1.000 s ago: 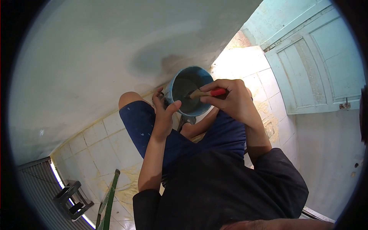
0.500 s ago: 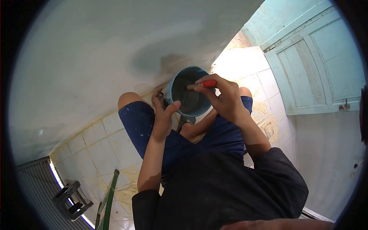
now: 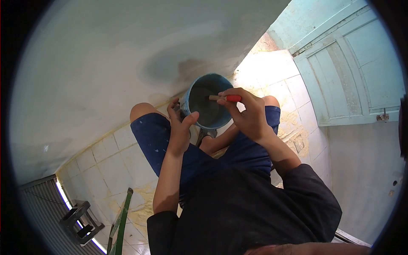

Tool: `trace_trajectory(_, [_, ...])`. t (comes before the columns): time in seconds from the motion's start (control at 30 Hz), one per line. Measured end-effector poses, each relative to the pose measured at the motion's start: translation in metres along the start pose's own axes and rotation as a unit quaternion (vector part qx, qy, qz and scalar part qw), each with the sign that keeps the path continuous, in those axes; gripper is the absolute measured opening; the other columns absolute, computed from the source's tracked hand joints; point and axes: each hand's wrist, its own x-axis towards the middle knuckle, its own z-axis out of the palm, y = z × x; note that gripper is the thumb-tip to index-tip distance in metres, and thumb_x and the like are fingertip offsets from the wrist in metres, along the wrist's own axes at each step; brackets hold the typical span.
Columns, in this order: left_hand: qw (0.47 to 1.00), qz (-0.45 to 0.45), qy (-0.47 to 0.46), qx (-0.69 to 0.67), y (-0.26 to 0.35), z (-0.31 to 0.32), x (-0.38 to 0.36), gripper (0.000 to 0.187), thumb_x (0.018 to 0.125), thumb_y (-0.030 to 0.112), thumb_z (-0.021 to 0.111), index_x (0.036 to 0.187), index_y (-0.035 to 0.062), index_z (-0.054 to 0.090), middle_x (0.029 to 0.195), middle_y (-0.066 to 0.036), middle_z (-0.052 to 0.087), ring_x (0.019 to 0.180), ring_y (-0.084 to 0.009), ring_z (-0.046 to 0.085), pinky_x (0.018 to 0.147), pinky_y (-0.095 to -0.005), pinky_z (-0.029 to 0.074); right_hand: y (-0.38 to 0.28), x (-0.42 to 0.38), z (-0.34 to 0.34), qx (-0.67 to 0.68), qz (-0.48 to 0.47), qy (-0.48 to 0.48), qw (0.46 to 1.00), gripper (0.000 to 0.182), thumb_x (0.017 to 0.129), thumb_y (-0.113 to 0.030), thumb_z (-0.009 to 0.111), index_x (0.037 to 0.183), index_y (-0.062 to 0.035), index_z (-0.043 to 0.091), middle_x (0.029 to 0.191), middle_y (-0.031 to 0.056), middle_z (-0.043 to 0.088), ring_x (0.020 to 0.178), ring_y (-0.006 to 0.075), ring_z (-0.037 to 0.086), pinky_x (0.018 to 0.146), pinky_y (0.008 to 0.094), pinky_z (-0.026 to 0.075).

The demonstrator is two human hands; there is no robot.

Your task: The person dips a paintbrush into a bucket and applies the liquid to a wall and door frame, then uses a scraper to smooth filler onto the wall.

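Head camera view, looking down: a round blue bucket [image 3: 217, 81] is sitting between the person's bent knees, close beside a pale grey wall [image 3: 106, 55], its open mouth facing up and showing a dull grey inside. A short tool with a pale shaft and red handle end [image 3: 233, 98] is pointing over the opening; its dark tip is too hard to make out. The right hand [image 3: 250, 112] is pinching this tool between thumb and fingers. The left hand [image 3: 182, 129] is clasping the bucket's left side, thumb at the rim and fingers around the outer wall. The hands are staying apart, on either side of the opening. The person is wearing spotted navy shorts [image 3: 148, 136] and a black shirt [image 3: 242, 208]. Farther out, yellowish stains are marking the white tiled floor [image 3: 108, 170]. A green bar [image 3: 121, 227] and a dark stool-like object [image 3: 70, 216] are standing at lower left, while a pale turquoise panelled door [image 3: 327, 85] is filling the upper right.
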Motion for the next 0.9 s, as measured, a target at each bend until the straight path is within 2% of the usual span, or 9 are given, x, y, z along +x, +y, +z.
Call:
trace_trajectory(0.17, [1.0, -0.002, 0.003, -0.006, -0.001, 0.0, 0.001, 0.099, 0.085, 0.031, 0.078, 0.153, 0.002, 0.013, 0.138, -0.019, 0.044, 0.129, -0.0273, 0.048, 0.112, -0.0376, 0.036, 0.006, -0.004, 0.007, -0.031, -0.046, 0.064, 0.996, 0.019, 0.089, 0.0, 0.075, 0.105, -0.0012, 0.064, 0.095, 0.0137, 0.075, 0.086, 0.0235, 0.076, 0.074, 0.0303, 0.059])
trace_trajectory(0.23, [1.0, -0.003, 0.001, -0.005, 0.0, 0.001, 0.001, 0.1, 0.084, 0.032, 0.078, 0.154, 0.0021, 0.013, 0.138, -0.02, 0.044, 0.129, -0.0275, 0.048, 0.113, -0.0376, 0.036, 0.002, -0.005, 0.007, 0.011, 0.029, 0.079, 0.996, 0.018, 0.09, -0.001, 0.075, 0.105, -0.0001, 0.065, 0.094, 0.0133, 0.076, 0.085, 0.021, 0.076, 0.074, 0.0288, 0.058])
trace_trajectory(0.37, [1.0, -0.013, 0.004, 0.001, 0.0, 0.0, 0.0, 0.102, 0.084, 0.034, 0.079, 0.154, 0.0017, 0.012, 0.139, -0.02, 0.043, 0.13, -0.028, 0.047, 0.113, -0.0379, 0.036, 0.013, -0.008, 0.009, 0.037, 0.075, 0.119, 0.989, 0.017, 0.093, -0.005, 0.073, 0.106, 0.0011, 0.065, 0.093, 0.0116, 0.076, 0.083, 0.0179, 0.075, 0.072, 0.0277, 0.058])
trace_trajectory(0.47, [1.0, -0.021, 0.009, 0.001, 0.001, 0.0, 0.001, 0.102, 0.084, 0.034, 0.078, 0.154, 0.0013, 0.011, 0.139, -0.02, 0.043, 0.13, -0.0282, 0.047, 0.113, -0.038, 0.035, 0.02, -0.004, 0.006, 0.122, 0.16, 0.156, 0.967, 0.018, 0.096, -0.01, 0.072, 0.107, 0.0022, 0.064, 0.092, 0.0104, 0.075, 0.082, 0.0159, 0.074, 0.072, 0.0269, 0.058])
trace_trajectory(0.53, [1.0, -0.028, 0.012, 0.002, 0.002, -0.001, 0.001, 0.102, 0.084, 0.035, 0.078, 0.153, 0.0011, 0.011, 0.139, -0.021, 0.043, 0.13, -0.0282, 0.046, 0.113, -0.0381, 0.035, 0.027, 0.001, 0.0, 0.271, 0.199, 0.171, 0.926, 0.02, 0.098, -0.013, 0.071, 0.108, 0.0023, 0.064, 0.091, 0.0099, 0.074, 0.08, 0.0147, 0.073, 0.071, 0.0262, 0.059])
trace_trajectory(0.6, [0.999, -0.043, 0.022, 0.003, 0.001, -0.002, 0.002, 0.102, 0.085, 0.035, 0.078, 0.153, 0.001, 0.01, 0.139, -0.021, 0.042, 0.13, -0.0283, 0.046, 0.112, -0.0378, 0.036, 0.03, 0.0, -0.002, 0.244, 0.201, 0.166, 0.934, 0.018, 0.098, -0.011, 0.07, 0.107, 0.0027, 0.064, 0.093, 0.0106, 0.074, 0.081, 0.0149, 0.073, 0.072, 0.0258, 0.059])
trace_trajectory(0.73, [0.999, -0.038, 0.026, 0.015, -0.001, -0.001, 0.003, 0.101, 0.085, 0.034, 0.077, 0.153, 0.0007, 0.011, 0.14, -0.022, 0.041, 0.131, -0.0287, 0.045, 0.112, -0.0377, 0.036, 0.037, -0.01, 0.0, 0.104, 0.086, 0.069, 0.988, 0.015, 0.098, -0.009, 0.07, 0.106, 0.0029, 0.064, 0.091, 0.0094, 0.073, 0.082, 0.0149, 0.074, 0.07, 0.0252, 0.059])
trace_trajectory(0.83, [0.999, -0.045, 0.027, 0.0, -0.001, -0.002, 0.003, 0.1, 0.085, 0.033, 0.077, 0.153, 0.0004, 0.011, 0.141, -0.022, 0.04, 0.132, -0.0293, 0.044, 0.113, -0.0378, 0.035, 0.037, -0.008, 0.003, 0.19, 0.175, 0.17, 0.951, 0.02, 0.098, -0.011, 0.07, 0.106, 0.0052, 0.062, 0.092, 0.0132, 0.073, 0.083, 0.0187, 0.075, 0.073, 0.0264, 0.06])
trace_trajectory(0.9, [0.997, -0.067, 0.032, -0.004, 0.003, 0.0, 0.001, 0.099, 0.085, 0.033, 0.078, 0.153, 0.0013, 0.012, 0.141, -0.022, 0.041, 0.132, -0.0292, 0.044, 0.113, -0.0377, 0.035, 0.037, -0.003, -0.007, 0.258, 0.218, 0.176, 0.925, 0.021, 0.097, -0.011, 0.07, 0.105, 0.0057, 0.061, 0.092, 0.0144, 0.072, 0.082, 0.0202, 0.075, 0.075, 0.0276, 0.062])
